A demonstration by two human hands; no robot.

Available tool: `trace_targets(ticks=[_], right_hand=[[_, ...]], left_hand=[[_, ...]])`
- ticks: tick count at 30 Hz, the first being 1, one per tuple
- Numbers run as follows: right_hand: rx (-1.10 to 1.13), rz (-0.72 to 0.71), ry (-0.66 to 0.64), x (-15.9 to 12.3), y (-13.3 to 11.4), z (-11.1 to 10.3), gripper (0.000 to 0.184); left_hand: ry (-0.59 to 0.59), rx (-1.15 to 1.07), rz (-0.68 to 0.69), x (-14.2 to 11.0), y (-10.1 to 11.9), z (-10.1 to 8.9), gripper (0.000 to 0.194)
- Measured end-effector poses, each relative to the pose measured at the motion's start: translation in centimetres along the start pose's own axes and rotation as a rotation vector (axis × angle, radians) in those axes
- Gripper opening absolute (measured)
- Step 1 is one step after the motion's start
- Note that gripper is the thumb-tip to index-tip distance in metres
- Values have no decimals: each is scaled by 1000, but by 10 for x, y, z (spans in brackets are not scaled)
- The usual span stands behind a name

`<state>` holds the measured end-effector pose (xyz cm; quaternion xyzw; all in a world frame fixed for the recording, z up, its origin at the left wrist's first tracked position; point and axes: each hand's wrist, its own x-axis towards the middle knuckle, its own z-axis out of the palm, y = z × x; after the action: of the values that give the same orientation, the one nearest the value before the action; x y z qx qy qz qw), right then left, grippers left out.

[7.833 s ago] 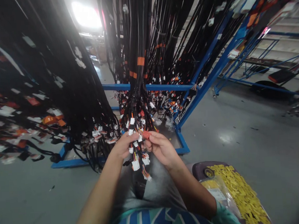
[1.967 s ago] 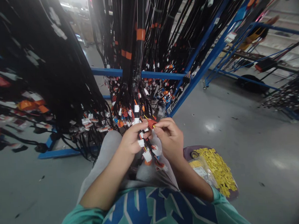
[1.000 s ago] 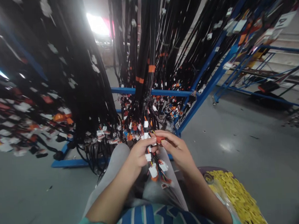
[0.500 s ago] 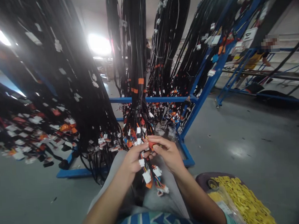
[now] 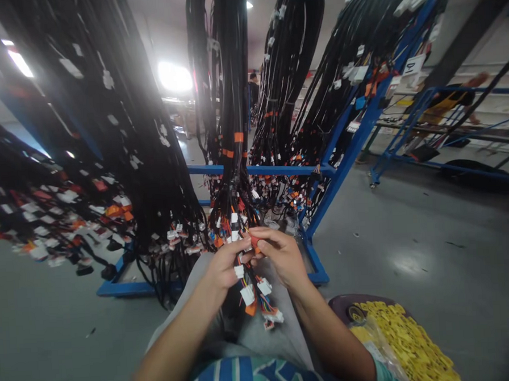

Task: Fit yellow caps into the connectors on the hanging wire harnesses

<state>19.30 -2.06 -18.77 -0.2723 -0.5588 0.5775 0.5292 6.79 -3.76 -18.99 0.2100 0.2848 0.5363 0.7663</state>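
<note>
Between my hands, over my lap, is a small red connector [image 5: 255, 241] on thin wires. My right hand [image 5: 282, 256] pinches it from the right with thumb and fingers. My left hand [image 5: 226, 266] is closed around the wires of a harness, its thumb tip against the connector's left side. Below the hands dangle several white connectors [image 5: 247, 295] and an orange connector [image 5: 251, 309] on coloured wires. The black wire harness [image 5: 236, 174] they belong to comes down from above, with orange tape bands around it. My fingers hide part of the red connector.
Thick bundles of black harnesses [image 5: 149, 133] hang on a blue metal rack [image 5: 339, 180] in front and to the left. At the lower right stands a dark tub [image 5: 339, 305] of yellow pieces [image 5: 407, 341]. People are at benches [image 5: 447, 126] in the background.
The view has shifted slightly. Both hands stay together at the red connector, which shows more of its red face now. The connectors hanging below have swayed a little.
</note>
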Motion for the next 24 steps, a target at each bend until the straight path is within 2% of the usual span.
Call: trace_targets(ticks=[3, 7, 11, 17, 20, 24], right_hand=[[-17, -8, -4, 1, -3, -1, 13], [-49, 24, -1, 0, -6, 1, 16], [-95, 34, 29, -2, -8, 5, 18], [-157, 44, -101, -3, -12, 3, 29], [-214, 11, -134, -4, -9, 2, 34], [-299, -91, -47, -4, -4, 5, 29]], left_hand=[[31, -35, 3, -1, 1, 2, 15], [58, -92, -25, -2, 3, 4, 5], [59, -165, -47, -2, 4, 4, 3], [6, -212, -101, -5, 5, 6, 15], [15, -247, -100, -4, 6, 6, 15], [-18, -274, -92, -4, 7, 5, 15]])
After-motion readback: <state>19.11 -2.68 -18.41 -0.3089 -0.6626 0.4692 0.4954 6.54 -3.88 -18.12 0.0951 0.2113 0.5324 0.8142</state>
